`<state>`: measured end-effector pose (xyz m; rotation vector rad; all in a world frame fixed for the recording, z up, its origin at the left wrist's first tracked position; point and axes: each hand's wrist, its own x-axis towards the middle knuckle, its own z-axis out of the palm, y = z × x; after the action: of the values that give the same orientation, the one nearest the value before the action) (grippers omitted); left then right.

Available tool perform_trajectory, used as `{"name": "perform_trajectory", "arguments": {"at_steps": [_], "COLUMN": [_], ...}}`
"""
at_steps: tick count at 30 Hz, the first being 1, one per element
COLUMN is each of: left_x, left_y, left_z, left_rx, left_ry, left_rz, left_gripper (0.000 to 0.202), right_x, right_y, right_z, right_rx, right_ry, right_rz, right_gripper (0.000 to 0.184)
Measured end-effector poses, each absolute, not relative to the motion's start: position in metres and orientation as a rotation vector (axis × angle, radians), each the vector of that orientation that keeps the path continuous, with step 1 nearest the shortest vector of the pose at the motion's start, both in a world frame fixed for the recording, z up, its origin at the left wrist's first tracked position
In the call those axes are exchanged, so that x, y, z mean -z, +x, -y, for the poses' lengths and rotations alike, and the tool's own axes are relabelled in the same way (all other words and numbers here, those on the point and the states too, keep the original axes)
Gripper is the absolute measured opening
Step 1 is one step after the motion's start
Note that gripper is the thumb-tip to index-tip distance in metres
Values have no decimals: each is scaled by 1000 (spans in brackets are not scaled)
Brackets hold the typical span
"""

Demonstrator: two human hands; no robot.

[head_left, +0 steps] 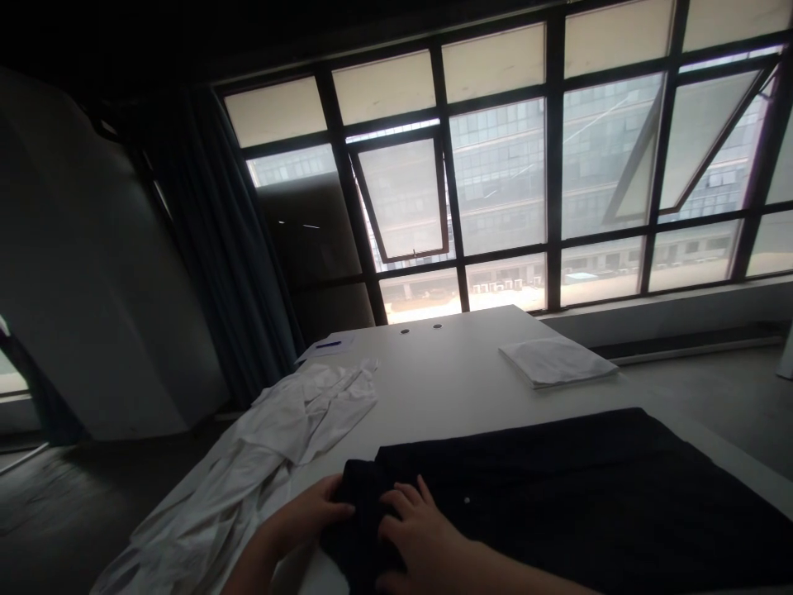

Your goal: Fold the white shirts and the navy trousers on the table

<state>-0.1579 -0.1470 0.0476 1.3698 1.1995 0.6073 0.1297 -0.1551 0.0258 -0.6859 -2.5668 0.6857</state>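
Observation:
A dark garment (pixel 557 496) lies spread on the white table (pixel 434 380), its left end bunched into a raised fold. My left hand (pixel 313 511) grips that end, with the thumb on top and the fingertips partly hidden by the cloth. Just to the right, my right hand (pixel 424 533) rests on the same dark cloth, fingers spread and slightly bent. A small pale spot (pixel 467 500) shows on the fabric right of this hand. Whether the garment is a shirt or trousers cannot be told.
Crumpled white cloth (pixel 266 438) hangs over the table's left edge. Toward the right edge lies a folded white cloth (pixel 554 361). A blue pen (pixel 329 345) rests on paper at the far left corner, and two small dark discs (pixel 437 326) are near the far edge. Windows stand beyond.

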Motion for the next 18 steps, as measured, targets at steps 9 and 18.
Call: {"name": "perform_trajectory", "arguments": {"at_steps": [9, 18], "left_x": [-40, -49], "left_y": [-163, -155], "left_z": [143, 150], "left_rx": [-599, -639], "left_ry": [1387, 1300], "left_rz": [-1231, -1156], "left_gripper": [61, 58], "right_x": [-31, -33], "right_y": [128, 135], "right_z": [162, 166], "right_rx": [-654, -702], "right_ry": [-690, -914], "right_rz": [2494, 2545], "right_gripper": [23, 90]}}
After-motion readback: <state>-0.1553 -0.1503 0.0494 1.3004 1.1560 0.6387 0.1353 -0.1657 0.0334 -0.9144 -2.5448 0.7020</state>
